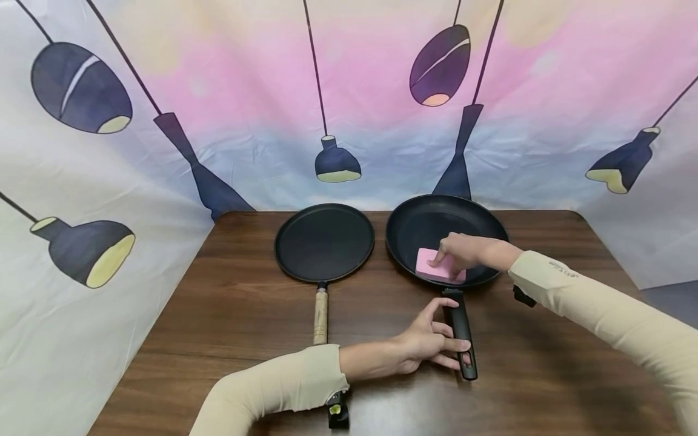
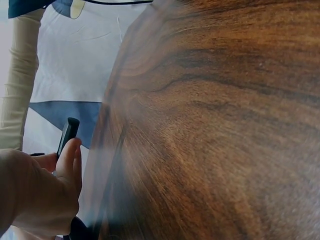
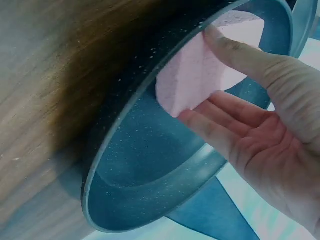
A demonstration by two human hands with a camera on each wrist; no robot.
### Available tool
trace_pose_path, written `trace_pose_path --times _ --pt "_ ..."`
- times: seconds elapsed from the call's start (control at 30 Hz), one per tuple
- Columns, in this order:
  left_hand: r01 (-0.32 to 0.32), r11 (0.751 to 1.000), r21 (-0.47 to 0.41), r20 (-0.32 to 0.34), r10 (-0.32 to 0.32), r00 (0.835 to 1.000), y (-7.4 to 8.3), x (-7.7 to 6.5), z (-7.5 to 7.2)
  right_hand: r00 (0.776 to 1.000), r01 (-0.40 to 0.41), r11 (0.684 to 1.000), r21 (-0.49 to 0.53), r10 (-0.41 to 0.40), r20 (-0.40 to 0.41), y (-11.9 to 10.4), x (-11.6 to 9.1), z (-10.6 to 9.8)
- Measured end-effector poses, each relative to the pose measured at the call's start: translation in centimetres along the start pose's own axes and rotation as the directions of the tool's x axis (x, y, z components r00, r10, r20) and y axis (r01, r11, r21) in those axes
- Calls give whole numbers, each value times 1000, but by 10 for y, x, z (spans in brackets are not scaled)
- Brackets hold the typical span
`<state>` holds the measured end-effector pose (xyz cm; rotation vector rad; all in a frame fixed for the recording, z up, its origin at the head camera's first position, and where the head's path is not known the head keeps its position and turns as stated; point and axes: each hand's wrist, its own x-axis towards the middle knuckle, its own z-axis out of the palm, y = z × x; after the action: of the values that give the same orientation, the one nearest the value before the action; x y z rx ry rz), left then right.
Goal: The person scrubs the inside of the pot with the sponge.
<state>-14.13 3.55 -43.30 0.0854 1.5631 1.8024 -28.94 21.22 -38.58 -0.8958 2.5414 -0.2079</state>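
Observation:
A deep black frying pan [image 1: 414, 224] lies at the back right of the wooden table. Inside it, near the handle side, my right hand [image 1: 463, 251] pinches a pink sponge [image 1: 428, 266] between thumb and fingers. The right wrist view shows the sponge [image 3: 187, 75] bent in that grip, close to the pan's rim [image 3: 117, 120]. My left hand [image 1: 428, 339] holds the pan's black handle [image 1: 460, 321], its thumb and fingers around it. In the left wrist view, the handle's end [image 2: 71, 129] sticks up past the left hand [image 2: 45, 192].
A flat black pan [image 1: 324, 242] with a light wooden handle [image 1: 320, 315] lies to the left of the frying pan. My left forearm crosses near that handle's end. Behind the wooden table [image 1: 218, 303] hangs a cloth [image 1: 262, 91] printed with lamps.

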Motion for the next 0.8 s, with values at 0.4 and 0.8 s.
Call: trace_pose_path --times 0.4,0.8 --pt "9 1000 -9 36 -9 999 -3 0 9 959 -239 967 86 249 -138 51 37 -18" --pt "13 1000 2 21 -13 1000 0 6 3 992 -103 994 -44 99 -84 35 10 -6"
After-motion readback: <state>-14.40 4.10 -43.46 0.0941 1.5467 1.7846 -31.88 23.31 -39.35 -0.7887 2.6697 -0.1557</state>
